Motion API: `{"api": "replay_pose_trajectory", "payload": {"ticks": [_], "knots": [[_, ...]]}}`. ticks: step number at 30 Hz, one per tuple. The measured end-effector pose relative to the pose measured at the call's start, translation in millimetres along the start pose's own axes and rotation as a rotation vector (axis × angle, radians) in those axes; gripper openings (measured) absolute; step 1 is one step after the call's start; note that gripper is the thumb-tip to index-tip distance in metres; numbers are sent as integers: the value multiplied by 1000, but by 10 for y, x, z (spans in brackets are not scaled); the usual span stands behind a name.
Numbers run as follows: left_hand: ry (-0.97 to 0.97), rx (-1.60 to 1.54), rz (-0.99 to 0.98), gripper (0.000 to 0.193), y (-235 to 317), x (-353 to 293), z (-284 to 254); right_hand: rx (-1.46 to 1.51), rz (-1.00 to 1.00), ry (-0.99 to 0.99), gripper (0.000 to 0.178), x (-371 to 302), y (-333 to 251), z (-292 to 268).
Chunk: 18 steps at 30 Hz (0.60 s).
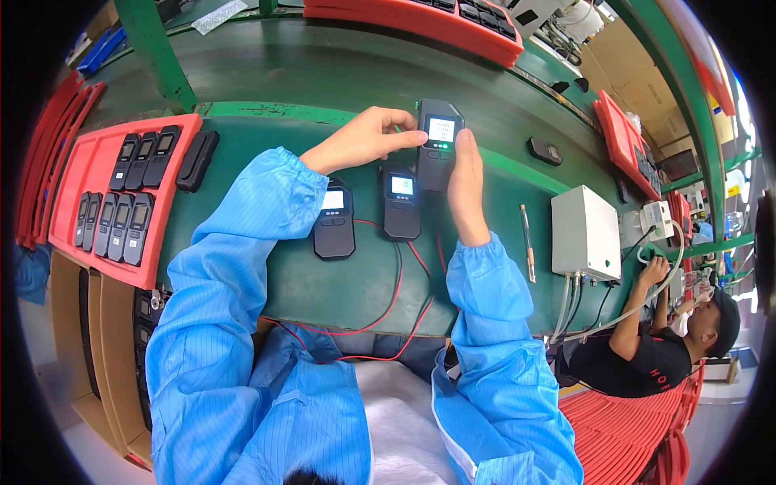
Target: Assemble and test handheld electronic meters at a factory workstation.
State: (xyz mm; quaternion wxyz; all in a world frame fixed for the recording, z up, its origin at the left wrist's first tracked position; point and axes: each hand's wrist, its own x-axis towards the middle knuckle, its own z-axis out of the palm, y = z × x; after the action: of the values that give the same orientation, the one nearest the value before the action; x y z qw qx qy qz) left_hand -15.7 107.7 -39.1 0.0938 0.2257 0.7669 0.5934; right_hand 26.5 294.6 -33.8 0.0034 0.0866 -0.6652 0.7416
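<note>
Broadly, our green desk (356,303), near edge by our waist, carries a red tray (85,170) and white box (582,230) well apart; between them, our left grip (368,137) and right grip (466,186) together grasp a black device (434,174), figures on its lit screen (441,129).

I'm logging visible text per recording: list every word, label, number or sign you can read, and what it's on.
Held device: digits on its screen, not copied out here.
Co-worker's black shirt: letters, likewise not copied.
Two other lit devices: too blurred to read.
Devices in the left tray: any print too small to read.
</note>
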Motion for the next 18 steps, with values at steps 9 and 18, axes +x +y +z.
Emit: {"api": "replay_pose_trajectory", "payload": {"ticks": [9,18], "knots": [[103,-207,28,35,27,-42,281,-764,-322,356,37,-58,-1,102],[231,-227,-28,39,-26,32,188,-880,-276,372,35,60,162,-125]]}}
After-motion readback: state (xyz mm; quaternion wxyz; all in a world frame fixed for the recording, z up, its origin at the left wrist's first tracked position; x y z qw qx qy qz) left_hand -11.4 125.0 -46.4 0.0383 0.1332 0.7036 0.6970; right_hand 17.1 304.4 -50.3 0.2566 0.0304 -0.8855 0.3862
